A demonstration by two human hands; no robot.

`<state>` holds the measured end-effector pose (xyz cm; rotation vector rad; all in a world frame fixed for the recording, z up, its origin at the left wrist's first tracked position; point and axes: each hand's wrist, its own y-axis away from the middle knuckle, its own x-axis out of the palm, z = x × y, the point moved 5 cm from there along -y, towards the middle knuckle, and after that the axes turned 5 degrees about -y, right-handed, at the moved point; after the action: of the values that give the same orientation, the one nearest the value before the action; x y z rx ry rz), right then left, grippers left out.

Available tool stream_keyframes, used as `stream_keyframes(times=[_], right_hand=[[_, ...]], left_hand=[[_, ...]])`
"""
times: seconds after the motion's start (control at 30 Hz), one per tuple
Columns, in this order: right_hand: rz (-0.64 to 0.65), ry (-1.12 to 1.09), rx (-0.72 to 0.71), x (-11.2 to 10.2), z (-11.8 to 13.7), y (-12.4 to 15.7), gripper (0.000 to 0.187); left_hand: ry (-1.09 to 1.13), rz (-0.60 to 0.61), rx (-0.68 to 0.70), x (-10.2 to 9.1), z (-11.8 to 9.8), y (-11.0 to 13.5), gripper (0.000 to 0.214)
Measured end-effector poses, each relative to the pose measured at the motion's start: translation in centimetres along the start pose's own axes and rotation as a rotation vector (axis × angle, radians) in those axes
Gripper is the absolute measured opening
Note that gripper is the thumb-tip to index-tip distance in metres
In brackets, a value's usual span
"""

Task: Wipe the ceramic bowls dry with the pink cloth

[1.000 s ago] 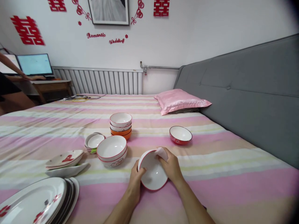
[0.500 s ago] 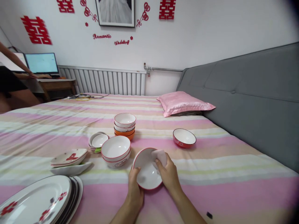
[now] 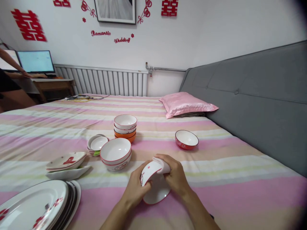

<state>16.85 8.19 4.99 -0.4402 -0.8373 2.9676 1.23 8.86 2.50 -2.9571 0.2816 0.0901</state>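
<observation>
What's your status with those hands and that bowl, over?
Left hand grips white bowl, tilted on edge over bedspread. Right hand presses white cloth on its rim. Stacked bowls close on the left, not touching.

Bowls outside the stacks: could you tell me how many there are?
2: a white bowl tilted between the left hand and right hand, and a red bowl alone on the bedspread.

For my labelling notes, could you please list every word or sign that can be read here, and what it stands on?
"Romantic": red letters on the wall.
"Wedding": red letters beside it.
"囍": red sign on the wall, three such.
Monitor: screen too blurred to read.
Bowl, in the left hand, right hand's cloth on it: red mark too small to read.
</observation>
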Motion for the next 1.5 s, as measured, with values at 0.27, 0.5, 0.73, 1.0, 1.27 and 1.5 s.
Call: stream_keyframes(times=[0.27, 0.5, 0.73, 1.0, 1.27, 1.5], right_hand=[[-0.020, 0.075, 0.006, 0.1, 0.7, 0.2, 0.062], [-0.538, -0.730, 0.708, 1.2, -6.8, 1.7, 0.037], [-0.533, -0.997, 0.870, 6.0, -6.1, 3.3, 0.049], [-0.373, -0.791, 0.728, 5.0, -5.3, 2.6, 0.045], [-0.246, -0.320, 0.438, 0.4, -4.9, 0.5, 0.033], [-0.076, -0.092, 0.375, -0.2, -3.1, 0.3, 0.044]], left_hand=[[0.150, 0.088, -0.019, 0.7, 0.8, 0.4, 0.067], [0.259, 0.180, 0.023, 1.5, 1.2, 0.5, 0.107], [-0.168, -0.145, 0.220, 1.0, 0.5, 1.4, 0.109], [-0.294, -0.183, 0.376, -0.9, 0.1, 0.9, 0.078], [-0.196, 0.105, 0.119, 0.2, 0.5, 0.7, 0.082], [0.011, 0.328, 0.035, 0.7, 0.7, 0.7, 0.076]])
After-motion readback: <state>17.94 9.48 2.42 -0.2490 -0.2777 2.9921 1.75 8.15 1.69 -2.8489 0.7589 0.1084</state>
